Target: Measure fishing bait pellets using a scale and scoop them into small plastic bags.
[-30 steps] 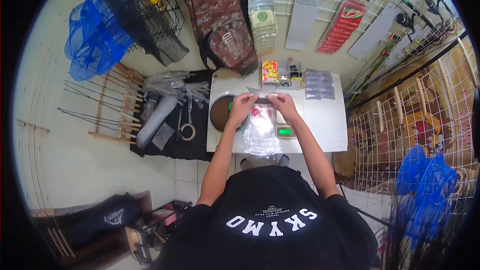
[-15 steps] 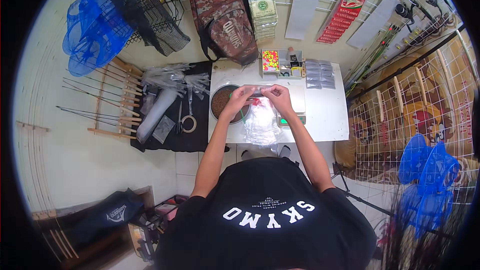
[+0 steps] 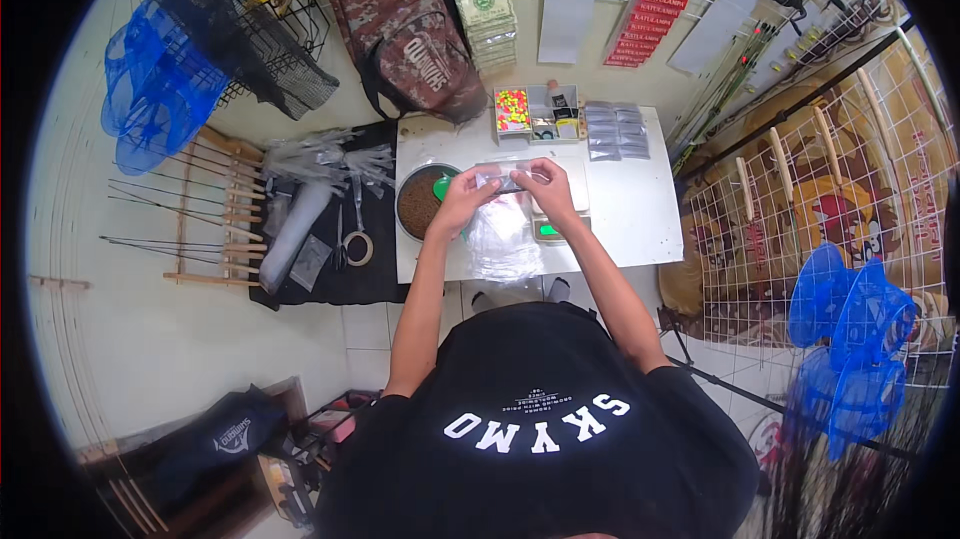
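Note:
My left hand (image 3: 464,203) and my right hand (image 3: 549,191) pinch a small clear plastic bag (image 3: 505,180) between thumbs and fingers, one at each side. Something dark shows inside the bag; its kind is unclear. Under my hands lies a pile of clear plastic bags (image 3: 505,239), shiny with glare. Beside my left hand stands a round bowl of brown grains (image 3: 415,211), with a green scoop (image 3: 441,188) in it, partly hidden by that hand. Close to my right wrist is a scale (image 3: 560,229) with a lit green display.
A compartment tray (image 3: 540,138) with pink and yellow bits sits at the table's far side. Filled grey packets (image 3: 617,131) lie in rows to its right. On the left black cloth are a tape roll (image 3: 358,248) and plastic bags (image 3: 300,224). A camouflage bag (image 3: 425,54) leans behind.
The whole view has shifted a little. Both hands still hold the bag, now spread flatter between them. A red patch below it no longer shows, and more of the green scoop is visible.

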### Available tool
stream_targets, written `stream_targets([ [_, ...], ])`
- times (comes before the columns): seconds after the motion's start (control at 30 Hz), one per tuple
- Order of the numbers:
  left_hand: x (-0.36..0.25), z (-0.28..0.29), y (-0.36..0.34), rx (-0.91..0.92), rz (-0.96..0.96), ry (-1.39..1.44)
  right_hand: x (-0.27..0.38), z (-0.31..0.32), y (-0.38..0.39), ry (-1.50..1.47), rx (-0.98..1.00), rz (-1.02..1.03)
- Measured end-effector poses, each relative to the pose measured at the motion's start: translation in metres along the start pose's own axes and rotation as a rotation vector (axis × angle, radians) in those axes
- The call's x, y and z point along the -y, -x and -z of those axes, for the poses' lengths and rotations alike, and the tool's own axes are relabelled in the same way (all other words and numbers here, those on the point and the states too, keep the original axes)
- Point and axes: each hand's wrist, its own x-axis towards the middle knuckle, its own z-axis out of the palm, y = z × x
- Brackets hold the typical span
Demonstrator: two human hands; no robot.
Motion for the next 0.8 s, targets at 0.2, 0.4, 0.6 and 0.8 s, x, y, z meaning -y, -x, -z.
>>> stream_targets([
  [0.2,0.013,-0.016,-0.007,-0.046,-0.028,0.071,0.005,0.022,0.006,-0.186,0.110,-0.252],
  [0.4,0.025,-0.024,-0.005,-0.056,0.017,0.196,0.010,0.035,0.014,-0.127,0.100,-0.346],
  [0.6,0.022,-0.027,-0.006,-0.011,0.110,0.281,0.004,0.044,0.016,-0.159,0.117,-0.356],
  [0.8,0.024,-0.027,-0.011,-0.094,0.037,0.211,-0.002,0.046,0.005,-0.149,0.152,-0.458],
])
